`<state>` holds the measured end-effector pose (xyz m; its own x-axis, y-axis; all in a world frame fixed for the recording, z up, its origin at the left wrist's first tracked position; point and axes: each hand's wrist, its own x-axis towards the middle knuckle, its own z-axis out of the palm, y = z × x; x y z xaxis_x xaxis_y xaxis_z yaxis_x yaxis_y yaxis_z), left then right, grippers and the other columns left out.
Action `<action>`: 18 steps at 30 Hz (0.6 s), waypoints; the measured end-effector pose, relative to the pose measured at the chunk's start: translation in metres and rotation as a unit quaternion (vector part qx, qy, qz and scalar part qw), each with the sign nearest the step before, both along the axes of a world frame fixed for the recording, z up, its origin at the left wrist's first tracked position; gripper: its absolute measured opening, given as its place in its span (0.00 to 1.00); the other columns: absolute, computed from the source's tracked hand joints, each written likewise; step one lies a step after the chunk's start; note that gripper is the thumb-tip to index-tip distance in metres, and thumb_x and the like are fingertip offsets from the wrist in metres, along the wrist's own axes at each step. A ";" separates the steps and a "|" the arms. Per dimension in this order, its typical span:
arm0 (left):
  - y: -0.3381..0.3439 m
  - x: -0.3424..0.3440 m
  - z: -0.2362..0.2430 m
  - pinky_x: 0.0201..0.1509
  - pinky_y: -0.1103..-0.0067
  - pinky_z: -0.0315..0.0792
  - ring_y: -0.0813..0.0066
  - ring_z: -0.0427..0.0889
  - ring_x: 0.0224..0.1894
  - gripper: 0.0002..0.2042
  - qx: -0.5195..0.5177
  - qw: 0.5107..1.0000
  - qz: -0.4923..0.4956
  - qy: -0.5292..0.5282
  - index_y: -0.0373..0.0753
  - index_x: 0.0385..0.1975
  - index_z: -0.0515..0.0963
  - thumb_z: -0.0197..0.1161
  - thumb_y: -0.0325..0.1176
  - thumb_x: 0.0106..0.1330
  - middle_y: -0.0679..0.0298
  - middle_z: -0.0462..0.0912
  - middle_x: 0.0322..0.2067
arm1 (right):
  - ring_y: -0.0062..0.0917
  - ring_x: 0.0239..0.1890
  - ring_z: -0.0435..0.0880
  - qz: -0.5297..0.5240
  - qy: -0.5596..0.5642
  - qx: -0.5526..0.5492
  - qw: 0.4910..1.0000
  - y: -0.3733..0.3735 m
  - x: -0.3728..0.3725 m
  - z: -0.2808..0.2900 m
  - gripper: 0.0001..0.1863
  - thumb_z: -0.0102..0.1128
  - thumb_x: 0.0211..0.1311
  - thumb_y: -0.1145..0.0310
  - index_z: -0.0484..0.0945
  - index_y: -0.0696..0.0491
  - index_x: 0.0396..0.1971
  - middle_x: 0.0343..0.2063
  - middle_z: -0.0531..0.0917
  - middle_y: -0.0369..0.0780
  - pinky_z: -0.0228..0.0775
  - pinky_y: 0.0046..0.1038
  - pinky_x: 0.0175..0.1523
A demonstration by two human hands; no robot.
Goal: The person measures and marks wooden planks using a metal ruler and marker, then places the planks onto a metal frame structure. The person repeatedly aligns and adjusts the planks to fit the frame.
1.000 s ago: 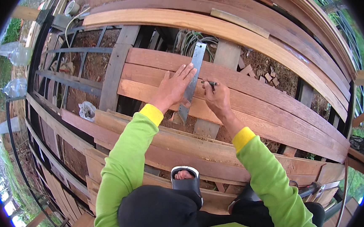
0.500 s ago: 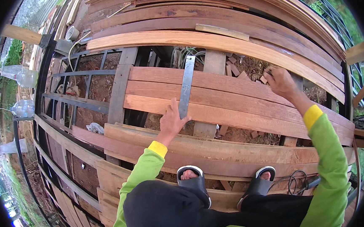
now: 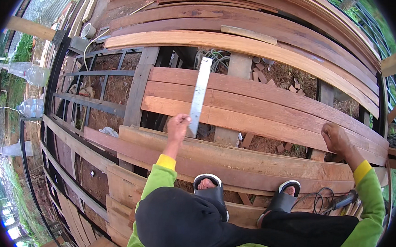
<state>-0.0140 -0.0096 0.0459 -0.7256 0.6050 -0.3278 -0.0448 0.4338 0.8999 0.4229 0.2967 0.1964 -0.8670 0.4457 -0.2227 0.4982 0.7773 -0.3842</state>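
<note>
Left hand (image 3: 178, 126) curled at steel ruler's (image 3: 200, 94) near end; can't tell if pinching. Ruler extends away from it across three boards (image 3: 259, 107). Right hand (image 3: 337, 141) curled well rightward, contents hidden. Progress: boards lie side by side; gap beyond both hands uncovered. Marks unconfirmed.

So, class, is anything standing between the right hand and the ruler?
Nothing visible does. Between the right hand and the ruler there are only the boards, lying flat below. The left hand is at the ruler's near end, on its left side, so not in between.
</note>
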 end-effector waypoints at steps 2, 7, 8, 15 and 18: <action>-0.032 -0.015 -0.001 0.36 0.83 0.69 0.83 0.74 0.29 0.04 0.037 0.999 0.018 0.029 0.32 0.31 0.79 0.60 0.25 0.61 0.68 0.79 0.27 | 0.46 0.35 0.77 -0.013 0.001 -0.009 1.000 -0.011 0.016 -0.001 0.03 0.54 0.55 0.75 0.72 0.58 0.25 0.27 0.77 0.48 0.69 0.41 0.41; -0.090 -0.005 0.007 0.34 0.77 0.69 0.79 0.73 0.28 0.08 -0.067 0.972 0.179 0.133 0.30 0.30 0.78 0.58 0.30 0.64 0.64 0.78 0.24 | 0.47 0.32 0.78 -0.042 -0.066 -0.013 0.997 -0.025 0.081 -0.040 0.03 0.53 0.54 0.77 0.73 0.57 0.29 0.25 0.77 0.51 0.69 0.42 0.38; -0.101 -0.004 0.006 0.34 0.76 0.69 0.78 0.73 0.28 0.09 -0.106 0.958 0.214 0.156 0.30 0.30 0.78 0.57 0.31 0.65 0.63 0.78 0.24 | 0.48 0.31 0.78 -0.046 -0.090 -0.006 0.995 -0.028 0.083 -0.041 0.04 0.53 0.53 0.77 0.74 0.57 0.30 0.24 0.78 0.52 0.70 0.43 0.38; -0.121 -0.005 -0.002 0.31 0.71 0.69 0.68 0.74 0.23 0.18 -0.170 0.901 0.265 0.299 0.33 0.22 0.75 0.63 0.45 0.62 0.59 0.76 0.19 | 0.46 0.28 0.79 -0.062 -0.158 -0.040 0.985 -0.024 0.056 -0.038 0.14 0.48 0.49 0.81 0.72 0.56 0.38 0.23 0.80 0.50 0.71 0.41 0.35; -0.116 -0.004 0.004 0.32 0.70 0.70 0.64 0.76 0.24 0.21 -0.222 0.895 0.250 0.294 0.35 0.23 0.76 0.66 0.51 0.56 0.58 0.78 0.20 | 0.45 0.30 0.81 -0.063 -0.138 -0.063 0.986 -0.016 0.049 -0.049 0.16 0.46 0.46 0.83 0.72 0.57 0.39 0.25 0.81 0.50 0.72 0.40 0.37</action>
<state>-0.0176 -0.1257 0.0496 -0.9955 0.0615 0.0727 0.0922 0.8131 0.5747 0.4720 0.2806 0.1473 -0.7048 0.5000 -0.5033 0.6873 0.6571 -0.3097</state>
